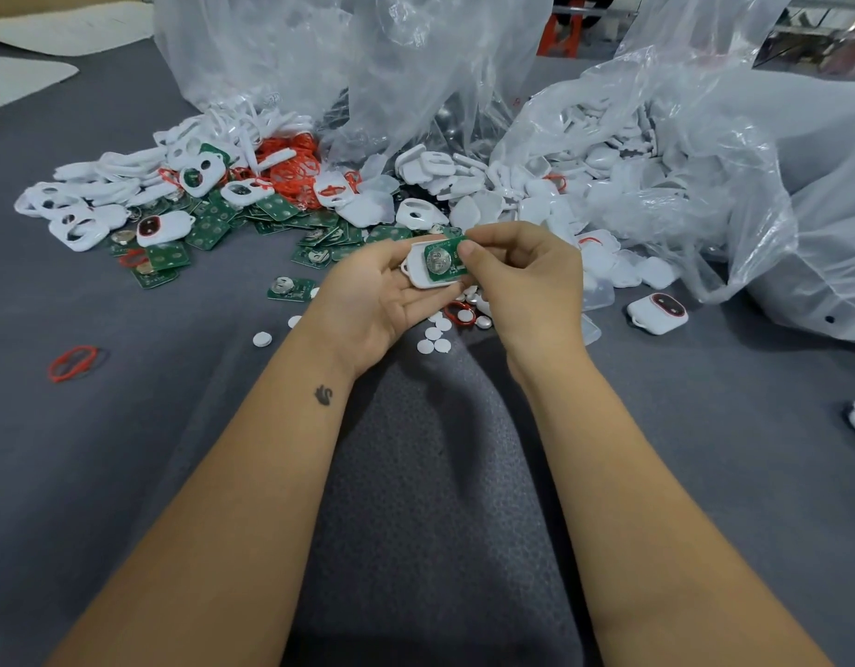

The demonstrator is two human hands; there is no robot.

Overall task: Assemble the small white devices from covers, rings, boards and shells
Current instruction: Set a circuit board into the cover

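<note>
Grey cloth (127, 450); shell (418, 276) half-hidden.

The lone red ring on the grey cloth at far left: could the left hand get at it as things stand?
Probably not right away. The path over the grey cloth to the red ring looks free, but the left hand is cradling the white shell with its green board.

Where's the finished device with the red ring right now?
In the head view, one finished device lies on the grey cloth to the right of both hands, just in front of the right-hand plastic bag.
</note>
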